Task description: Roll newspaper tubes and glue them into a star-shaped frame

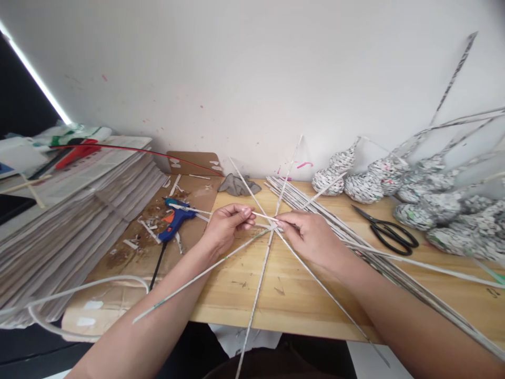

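Observation:
Several thin rolled-paper sticks cross at one centre (pixel 272 225) and spread like spokes over the wooden table. My left hand (pixel 228 226) pinches a paper stick (pixel 262 215) left of that centre. At the crossing itself, my right hand (pixel 303 231) has thumb and fingers closed on the same stick, near its joint with the others. One spoke (pixel 258 287) runs down past the table's front edge, another (pixel 201 275) slants over my left forearm, and a third (pixel 331 296) passes below my right hand.
On the left, a blue glue gun (pixel 176 220) lies on stained cardboard (pixel 118 273) beside stacked newspapers (pixel 79 226). A grey cloth (pixel 239 185) is near the wall. At right are a bundle of paper sticks (pixel 335 223), black scissors (pixel 389 234) and several woven paper gourds (pixel 365 188).

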Demonstrator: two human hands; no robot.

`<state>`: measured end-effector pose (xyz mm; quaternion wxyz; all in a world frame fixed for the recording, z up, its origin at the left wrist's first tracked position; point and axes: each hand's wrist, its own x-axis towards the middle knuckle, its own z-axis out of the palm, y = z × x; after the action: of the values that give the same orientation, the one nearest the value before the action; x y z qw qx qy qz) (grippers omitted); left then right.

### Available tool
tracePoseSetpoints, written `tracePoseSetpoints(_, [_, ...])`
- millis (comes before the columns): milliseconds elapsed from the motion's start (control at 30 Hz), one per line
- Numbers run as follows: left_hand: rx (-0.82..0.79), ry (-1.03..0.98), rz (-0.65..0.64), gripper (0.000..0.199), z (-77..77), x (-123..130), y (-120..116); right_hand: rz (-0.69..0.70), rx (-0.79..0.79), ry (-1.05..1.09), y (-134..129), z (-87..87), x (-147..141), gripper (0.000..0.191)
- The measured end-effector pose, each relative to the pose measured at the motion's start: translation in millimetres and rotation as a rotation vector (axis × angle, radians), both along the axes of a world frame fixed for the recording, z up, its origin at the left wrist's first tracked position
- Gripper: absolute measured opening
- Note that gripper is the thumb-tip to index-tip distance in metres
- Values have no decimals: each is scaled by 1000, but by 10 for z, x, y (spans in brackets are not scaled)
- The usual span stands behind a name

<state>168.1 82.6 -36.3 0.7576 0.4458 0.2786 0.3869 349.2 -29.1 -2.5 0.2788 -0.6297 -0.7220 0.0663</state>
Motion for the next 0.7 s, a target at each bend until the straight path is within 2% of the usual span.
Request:
tracePoseSetpoints(267, [-5, 24, 51, 31, 19, 4, 6, -51, 51, -99, -10, 18, -22, 26])
tracePoseSetpoints(400, [134, 83, 71, 27, 7, -7, 12, -66, 50, -152, -18, 14, -28, 27])
tracePoseSetpoints(567, [309, 129, 65, 25, -15, -8, -21, -40, 33, -90, -24, -9, -70, 27])
tracePoseSetpoints(700, [259, 107, 58, 28, -12, 6, -39, -36, 58, -101, -21, -3, -77, 28])
